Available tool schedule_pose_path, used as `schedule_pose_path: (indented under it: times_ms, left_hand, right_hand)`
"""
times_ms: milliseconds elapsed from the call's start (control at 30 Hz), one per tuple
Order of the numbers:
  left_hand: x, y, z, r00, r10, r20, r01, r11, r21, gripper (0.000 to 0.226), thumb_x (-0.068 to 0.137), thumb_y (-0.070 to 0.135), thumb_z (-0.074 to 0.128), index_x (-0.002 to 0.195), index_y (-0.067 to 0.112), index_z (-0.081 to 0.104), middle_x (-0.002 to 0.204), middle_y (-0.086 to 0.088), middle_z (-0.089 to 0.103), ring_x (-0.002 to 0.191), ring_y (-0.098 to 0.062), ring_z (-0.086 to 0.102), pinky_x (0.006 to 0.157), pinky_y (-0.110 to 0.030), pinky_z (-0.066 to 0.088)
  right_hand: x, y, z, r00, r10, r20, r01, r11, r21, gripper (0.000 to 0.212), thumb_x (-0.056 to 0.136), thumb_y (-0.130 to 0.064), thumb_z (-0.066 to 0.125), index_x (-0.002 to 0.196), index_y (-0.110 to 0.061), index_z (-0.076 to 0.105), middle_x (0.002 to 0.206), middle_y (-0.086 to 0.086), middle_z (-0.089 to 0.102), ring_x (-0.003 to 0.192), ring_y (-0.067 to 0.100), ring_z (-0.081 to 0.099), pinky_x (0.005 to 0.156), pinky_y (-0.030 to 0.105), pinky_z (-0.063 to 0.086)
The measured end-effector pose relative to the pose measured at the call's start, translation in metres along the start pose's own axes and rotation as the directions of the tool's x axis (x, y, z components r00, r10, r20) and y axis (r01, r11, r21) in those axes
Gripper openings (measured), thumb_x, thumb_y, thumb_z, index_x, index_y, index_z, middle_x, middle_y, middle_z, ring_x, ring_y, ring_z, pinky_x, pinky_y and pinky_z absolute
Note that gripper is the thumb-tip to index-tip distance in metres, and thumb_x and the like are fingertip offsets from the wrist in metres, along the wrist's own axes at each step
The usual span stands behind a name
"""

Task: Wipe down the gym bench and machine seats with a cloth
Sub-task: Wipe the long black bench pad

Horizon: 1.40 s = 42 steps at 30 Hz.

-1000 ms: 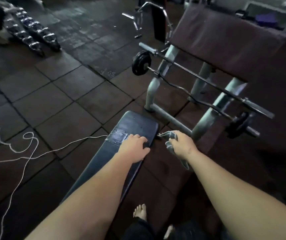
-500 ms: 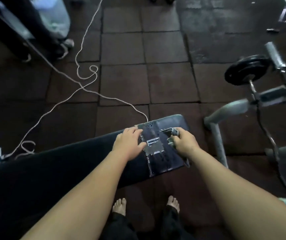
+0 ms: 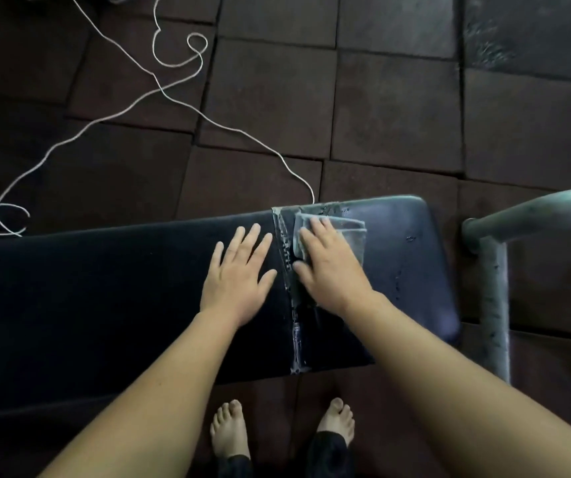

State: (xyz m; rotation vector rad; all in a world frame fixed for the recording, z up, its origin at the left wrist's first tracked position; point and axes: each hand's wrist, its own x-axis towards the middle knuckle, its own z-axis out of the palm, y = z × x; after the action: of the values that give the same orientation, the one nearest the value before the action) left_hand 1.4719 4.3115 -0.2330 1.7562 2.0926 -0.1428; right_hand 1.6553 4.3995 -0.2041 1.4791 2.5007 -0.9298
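A dark padded gym bench (image 3: 104, 298) runs across the view from the left edge to a rounded end at the right. A strip of worn grey tape (image 3: 291, 305) crosses its pad. My left hand (image 3: 239, 274) lies flat on the pad just left of the tape, fingers spread, holding nothing. My right hand (image 3: 328, 267) presses flat on a folded grey cloth (image 3: 353, 232) just right of the tape. Part of the cloth shows beyond my fingers; the rest is hidden under my palm.
A grey metal frame leg (image 3: 494, 288) of another machine stands just right of the bench end. A white cord (image 3: 159, 88) loops over the dark rubber floor tiles behind the bench. My bare feet (image 3: 228, 432) stand at the bench's near side.
The view has swung down and closer over the bench. My right hand went from gripping the bunched cloth to pressing it flat on the pad. My left hand has flattened, fingers spread.
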Motion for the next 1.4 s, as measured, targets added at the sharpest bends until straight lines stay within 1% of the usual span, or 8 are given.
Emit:
schedule_pose_path:
  times_ms: [67,167,333,600,767,867,1100,1400]
  left_hand:
    - [0.0,-0.006,0.017,0.997,0.024,-0.076,-0.023,1.0,0.018,0.067,0.106,0.057,0.019,0.166,0.033,0.0,0.174,0.01,-0.014,0.159,-0.013,-0.015,0.13,-0.047,-0.002]
    - [0.002,-0.01,0.032,0.986,0.045,-0.163,-0.041,0.999,0.031,0.068,0.106,0.057,0.02,0.167,0.031,0.005,0.175,0.009,-0.007,0.161,-0.015,-0.009,0.13,-0.05,0.003]
    - [0.002,-0.01,0.037,0.979,0.043,-0.198,-0.04,0.999,0.023,0.068,0.106,0.057,0.021,0.167,0.029,0.007,0.175,0.008,-0.003,0.161,-0.015,-0.005,0.13,-0.051,0.005]
    - [0.001,-0.01,0.04,0.975,0.049,-0.216,-0.044,0.999,0.03,0.07,0.104,0.055,0.026,0.167,0.027,0.013,0.175,0.005,0.002,0.161,-0.019,0.002,0.129,-0.055,0.01]
    - [0.003,-0.011,0.04,0.971,0.054,-0.232,-0.046,0.998,0.036,0.069,0.106,0.055,0.027,0.167,0.026,0.013,0.175,0.005,0.003,0.161,-0.018,0.001,0.129,-0.053,0.007]
    - [0.001,-0.011,0.04,0.968,0.055,-0.243,-0.049,0.998,0.029,0.069,0.106,0.054,0.028,0.167,0.025,0.015,0.175,0.004,0.005,0.161,-0.019,0.002,0.129,-0.052,0.005]
    - [-0.001,-0.01,0.041,0.97,0.057,-0.236,-0.049,0.998,0.043,0.07,0.105,0.054,0.027,0.167,0.025,0.012,0.175,0.004,0.002,0.161,-0.02,0.001,0.129,-0.054,0.007]
    - [-0.001,-0.01,0.041,0.967,0.051,-0.248,-0.042,0.998,0.04,0.07,0.105,0.056,0.025,0.167,0.026,0.014,0.175,0.004,0.004,0.161,-0.02,0.003,0.129,-0.053,0.007]
  right_hand:
    - [0.009,0.008,0.022,0.996,-0.084,-0.032,0.077,0.982,-0.172,0.075,0.104,-0.051,0.043,0.165,-0.015,0.019,0.173,0.007,0.005,0.16,0.022,-0.004,0.13,0.042,0.001]
    - [0.04,0.016,0.023,0.987,-0.128,-0.095,0.1,0.96,-0.261,0.074,0.105,-0.058,0.03,0.166,-0.019,0.013,0.174,0.005,0.003,0.16,0.02,-0.004,0.13,0.043,0.002]
    - [0.074,-0.001,0.019,0.988,0.004,-0.152,-0.043,0.967,-0.253,0.075,0.107,-0.058,0.018,0.166,-0.013,0.008,0.174,0.006,0.002,0.16,0.019,-0.006,0.13,0.042,-0.001]
    - [-0.016,0.013,0.036,0.989,-0.15,-0.019,0.144,0.975,-0.169,0.067,0.107,-0.052,0.021,0.165,-0.019,0.018,0.174,-0.001,0.002,0.159,0.014,-0.007,0.13,0.043,0.004]
    - [0.067,-0.001,0.019,0.991,-0.05,-0.121,0.021,0.973,-0.228,0.07,0.107,-0.052,0.023,0.166,-0.016,0.009,0.174,0.004,0.0,0.16,0.019,-0.005,0.13,0.041,0.001]
    - [0.063,-0.009,0.029,0.99,-0.001,-0.139,-0.029,0.976,-0.215,0.074,0.107,-0.052,0.022,0.165,-0.01,0.004,0.173,0.009,-0.002,0.16,0.021,-0.007,0.13,0.041,-0.001]
    - [-0.035,0.01,0.048,0.985,-0.174,0.006,0.172,0.963,-0.21,0.073,0.106,-0.055,0.023,0.165,-0.014,0.015,0.174,0.002,0.0,0.16,0.015,-0.007,0.13,0.041,0.001]
    - [0.036,-0.007,0.042,0.986,-0.022,-0.165,-0.018,0.971,-0.239,0.071,0.107,-0.052,0.022,0.166,-0.014,0.009,0.174,0.004,0.002,0.16,0.019,-0.004,0.13,0.042,0.0]
